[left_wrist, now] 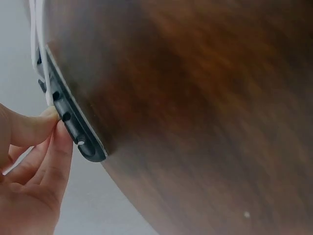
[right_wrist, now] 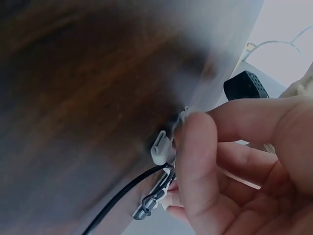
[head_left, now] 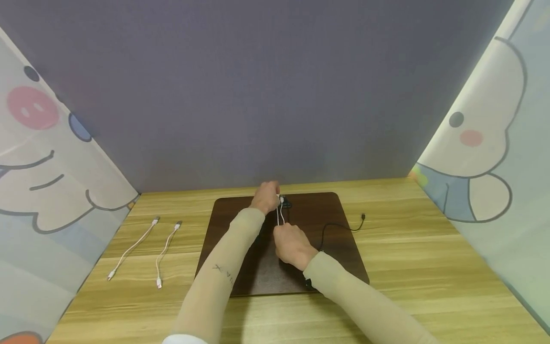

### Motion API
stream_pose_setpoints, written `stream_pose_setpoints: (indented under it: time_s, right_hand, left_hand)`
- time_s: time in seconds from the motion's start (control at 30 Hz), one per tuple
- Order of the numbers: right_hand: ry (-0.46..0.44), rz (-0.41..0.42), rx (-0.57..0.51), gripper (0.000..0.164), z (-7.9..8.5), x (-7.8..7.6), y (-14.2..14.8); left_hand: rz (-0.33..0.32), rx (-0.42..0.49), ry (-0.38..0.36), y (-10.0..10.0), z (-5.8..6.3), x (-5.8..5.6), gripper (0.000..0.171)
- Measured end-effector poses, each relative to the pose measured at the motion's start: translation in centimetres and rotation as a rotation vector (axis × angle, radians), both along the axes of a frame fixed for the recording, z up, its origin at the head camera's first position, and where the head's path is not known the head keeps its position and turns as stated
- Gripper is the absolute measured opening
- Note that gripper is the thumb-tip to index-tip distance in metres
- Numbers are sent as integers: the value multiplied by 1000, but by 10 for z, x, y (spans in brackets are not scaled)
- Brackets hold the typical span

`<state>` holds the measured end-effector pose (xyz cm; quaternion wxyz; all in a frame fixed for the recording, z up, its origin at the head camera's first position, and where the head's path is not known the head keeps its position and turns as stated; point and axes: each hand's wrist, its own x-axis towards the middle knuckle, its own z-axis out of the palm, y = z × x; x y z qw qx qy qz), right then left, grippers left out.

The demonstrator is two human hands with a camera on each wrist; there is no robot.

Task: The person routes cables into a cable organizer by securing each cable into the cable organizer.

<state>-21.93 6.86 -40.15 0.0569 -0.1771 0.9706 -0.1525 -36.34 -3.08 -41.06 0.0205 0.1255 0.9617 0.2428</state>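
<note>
My left hand (head_left: 266, 197) reaches the far edge of a dark brown board. In the left wrist view, its thumb and fingertips pinch a white cable (left_wrist: 43, 58) beside the black slotted cable organizer (left_wrist: 76, 117). White strands run from there toward my right hand (head_left: 293, 246), over the middle of the board. Its fingers are curled round the white cable in the head view. A white connector (right_wrist: 161, 149) shows beside those fingers in the right wrist view, though the gripped part is hidden. Past it, a black cable (right_wrist: 120, 198) comes from the organizer.
The brown board (head_left: 343, 265) lies on a wood-grain table (head_left: 421, 248). Two white cables, one outer (head_left: 134, 246) and one inner (head_left: 162, 253), lie at the left. The black cable's plug (head_left: 363, 217) extends past the board's right edge. A grey partition (head_left: 275, 119) stands behind.
</note>
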Motion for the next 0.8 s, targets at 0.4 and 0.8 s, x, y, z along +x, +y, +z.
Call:
stream_pose_setpoints:
  time_s: [0.4, 0.8]
  right_hand:
    - [37, 1, 56, 19, -4, 0, -2]
    - [94, 46, 83, 25, -2, 0, 2]
  left_hand:
    - [-27, 15, -28, -5, 0, 1, 18]
    - [-10, 34, -24, -6, 4, -4, 21]
